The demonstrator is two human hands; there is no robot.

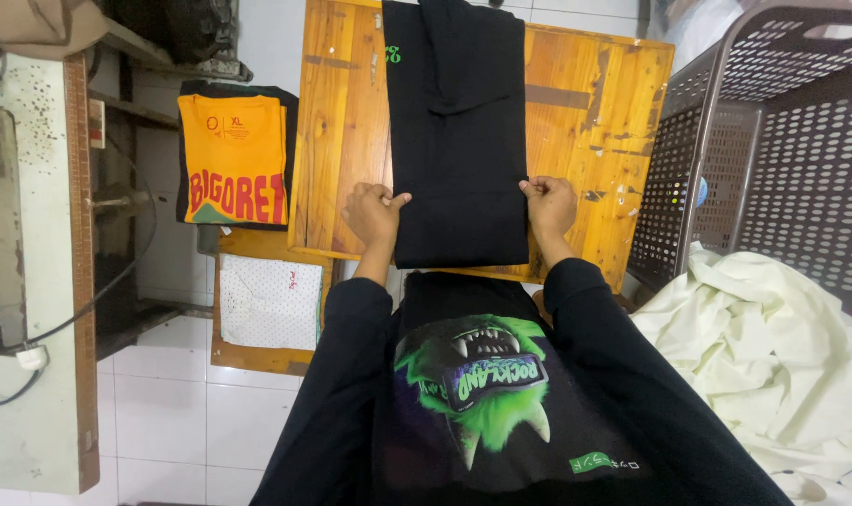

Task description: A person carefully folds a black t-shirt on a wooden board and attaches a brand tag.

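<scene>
A black garment [459, 131] lies folded into a long narrow strip on a wooden board [341, 122]. My left hand [374, 214] grips its lower left edge, fingers curled on the cloth. My right hand [549, 204] pinches the lower right edge. Both hands rest near the board's front edge. My sleeves are black, and my own black shirt has a green monster print.
An orange folded shirt [234, 159] lies on a dark one left of the board. Below it sits a white dotted cloth [271, 302] on a small wooden board. A grey perforated basket [772, 141] stands at right, with pale cream fabric [772, 356] piled beside it. White tiled floor lies beneath.
</scene>
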